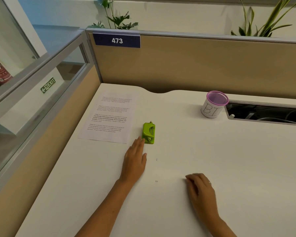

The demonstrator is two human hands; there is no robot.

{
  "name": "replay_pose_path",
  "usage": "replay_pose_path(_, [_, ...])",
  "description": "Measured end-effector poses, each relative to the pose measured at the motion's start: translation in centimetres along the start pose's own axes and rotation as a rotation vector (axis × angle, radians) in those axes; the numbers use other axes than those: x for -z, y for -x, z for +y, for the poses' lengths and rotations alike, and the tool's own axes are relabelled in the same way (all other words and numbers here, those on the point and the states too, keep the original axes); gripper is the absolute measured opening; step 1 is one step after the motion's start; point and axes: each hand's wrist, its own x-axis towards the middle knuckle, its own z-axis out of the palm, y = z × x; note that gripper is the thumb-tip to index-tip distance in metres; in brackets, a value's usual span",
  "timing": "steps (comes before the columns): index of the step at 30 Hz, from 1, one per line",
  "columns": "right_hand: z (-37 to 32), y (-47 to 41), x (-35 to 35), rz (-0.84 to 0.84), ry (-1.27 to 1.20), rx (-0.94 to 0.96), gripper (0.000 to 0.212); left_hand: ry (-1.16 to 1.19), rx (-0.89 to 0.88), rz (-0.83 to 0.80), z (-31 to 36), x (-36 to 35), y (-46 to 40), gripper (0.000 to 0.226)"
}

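A lime-green hole punch [149, 132] lies on the white desk [212, 159], just right of a printed sheet of paper [110, 117]. My left hand [135, 161] stretches forward with straight fingers, its fingertips touching the near left corner of the punch. My right hand [201, 190] rests palm down on the desk nearer to me, fingers loosely curled and holding nothing.
A purple mesh cup [214, 104] wrapped in paper lettered "BI" stands at the back right, beside an open cable slot [266, 112] in the desk. Tan partition walls [212, 65] close off the back and left. Two small specks lie on the desk between my hands.
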Motion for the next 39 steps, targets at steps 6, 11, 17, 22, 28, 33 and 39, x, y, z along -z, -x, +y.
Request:
replay_pose_path(6, [-4.9, -5.0, -3.4, -0.256, 0.049, 0.236, 0.026, -0.227, -0.021, 0.037, 0.0, 0.4, 5.6, 0.040])
replay_pose_path(11, [-7.2, -6.1, -5.0, -0.402, 0.088, 0.230, 0.035, -0.272, -0.005, -0.008, -0.1, 1.1, 7.8, 0.043])
replay_pose_path(17, [-6.6, -2.0, -4.5, -0.406, 0.093, 0.238, 0.028, -0.270, 0.022, -0.028, 0.1, 1.4, 8.0, 0.043])
replay_pose_path(22, [-6.9, 0.5, -4.1, -0.137, -0.247, -0.027, 0.020, -0.249, 0.030, -0.034, -0.1, 1.4, 8.0, 0.044])
replay_pose_path(28, [-6.6, -0.1, -3.4, -0.022, -0.179, -0.004, 0.022, -0.241, 0.038, -0.048, -0.1, 1.4, 8.0, 0.045])
replay_pose_path(33, [-6.8, 0.9, -4.4, -0.387, 0.129, 0.344, 0.035, -0.249, 0.035, -0.048, -0.2, 1.3, 8.0, 0.045])
replay_pose_path(39, [-7.7, -0.4, -4.2, -0.450, 0.438, 0.383, 0.024, -0.251, 0.037, -0.076, -0.3, 1.3, 7.9, 0.046])
